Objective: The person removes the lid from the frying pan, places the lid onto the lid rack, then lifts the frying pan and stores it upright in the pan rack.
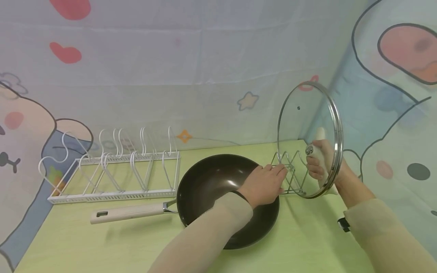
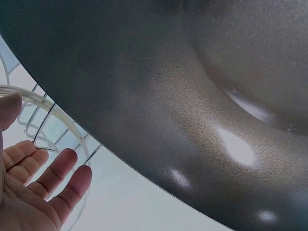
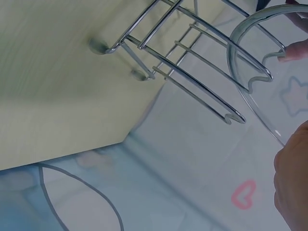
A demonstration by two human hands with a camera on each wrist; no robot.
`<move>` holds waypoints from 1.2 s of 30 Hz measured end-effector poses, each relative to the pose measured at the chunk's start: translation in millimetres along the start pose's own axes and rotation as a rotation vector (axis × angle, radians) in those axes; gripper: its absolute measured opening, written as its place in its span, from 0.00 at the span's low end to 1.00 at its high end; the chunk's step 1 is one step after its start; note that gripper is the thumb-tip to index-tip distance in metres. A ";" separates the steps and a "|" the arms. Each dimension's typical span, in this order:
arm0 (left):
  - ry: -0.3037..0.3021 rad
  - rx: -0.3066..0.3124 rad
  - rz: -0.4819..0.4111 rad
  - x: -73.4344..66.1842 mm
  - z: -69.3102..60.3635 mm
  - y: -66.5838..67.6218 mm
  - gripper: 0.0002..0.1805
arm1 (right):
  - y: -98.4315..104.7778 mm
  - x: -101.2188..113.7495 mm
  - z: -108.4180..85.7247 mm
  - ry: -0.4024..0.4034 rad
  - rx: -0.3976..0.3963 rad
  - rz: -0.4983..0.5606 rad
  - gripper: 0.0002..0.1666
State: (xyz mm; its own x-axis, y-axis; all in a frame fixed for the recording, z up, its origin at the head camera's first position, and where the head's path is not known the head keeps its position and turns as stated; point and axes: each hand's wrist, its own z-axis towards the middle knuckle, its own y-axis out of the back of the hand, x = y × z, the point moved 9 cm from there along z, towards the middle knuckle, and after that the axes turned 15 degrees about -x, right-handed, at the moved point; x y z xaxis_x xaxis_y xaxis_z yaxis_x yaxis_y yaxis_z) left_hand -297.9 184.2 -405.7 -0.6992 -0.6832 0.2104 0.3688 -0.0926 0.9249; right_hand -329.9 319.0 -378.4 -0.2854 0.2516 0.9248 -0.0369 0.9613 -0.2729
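A clear glass lid (image 1: 338, 125) with a metal rim stands on edge, its lower part between the wires of a small silver wire rack (image 1: 290, 185). My right hand (image 1: 327, 153) grips the lid's off-white handle (image 1: 320, 133) from the right side. My left hand (image 1: 264, 185) reaches across a dark wok (image 1: 208, 185), and its fingertips touch the rack's left end. In the left wrist view those fingers (image 2: 67, 185) are loosely bent, with the thumb apart. The wok's beige handle (image 1: 129, 213) points left. The right wrist view shows the rack's wires (image 3: 183, 81) beside the lid's rim.
A long white rack (image 1: 112, 196) with several curved dividers stands at the left back of the green table (image 1: 290, 246). Behind it hangs a cartoon-printed cloth (image 1: 153, 57), which continues along the right side. A small black object (image 1: 344, 224) is beside the right sleeve.
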 end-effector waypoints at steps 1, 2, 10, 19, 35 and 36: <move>0.000 -0.001 0.000 0.1 0.0 0.0 0.34 | -0.7 -1.3 0.3 -0.008 -0.005 -0.004 0.19; 0.000 -0.002 0.002 0.1 0.0 0.1 0.34 | -1.7 -2.2 0.8 -0.010 -0.007 -0.010 0.18; 0.002 0.008 0.010 0.1 0.1 0.6 0.35 | -2.6 -7.1 5.7 0.059 -0.043 -0.087 0.20; 0.002 0.015 0.015 -0.5 -0.6 -0.5 0.36 | -1.8 -14.0 7.6 0.039 -0.073 -0.094 0.18; 0.004 0.027 0.029 -2.2 -1.1 -1.6 0.37 | 2.6 -20.6 11.1 0.041 -0.140 -0.118 0.16; 0.003 0.025 0.029 -2.2 -1.0 -1.3 0.37 | 3.1 -20.9 11.2 0.046 -0.146 -0.133 0.16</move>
State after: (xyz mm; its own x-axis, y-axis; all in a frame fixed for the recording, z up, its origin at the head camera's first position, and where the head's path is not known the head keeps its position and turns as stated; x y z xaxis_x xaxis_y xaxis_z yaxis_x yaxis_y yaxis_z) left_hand -296.3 185.2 -407.7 -0.6870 -0.6872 0.2362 0.3730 -0.0545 0.9262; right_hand -334.8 315.5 -401.6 -0.2435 0.1229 0.9621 0.0688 0.9916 -0.1092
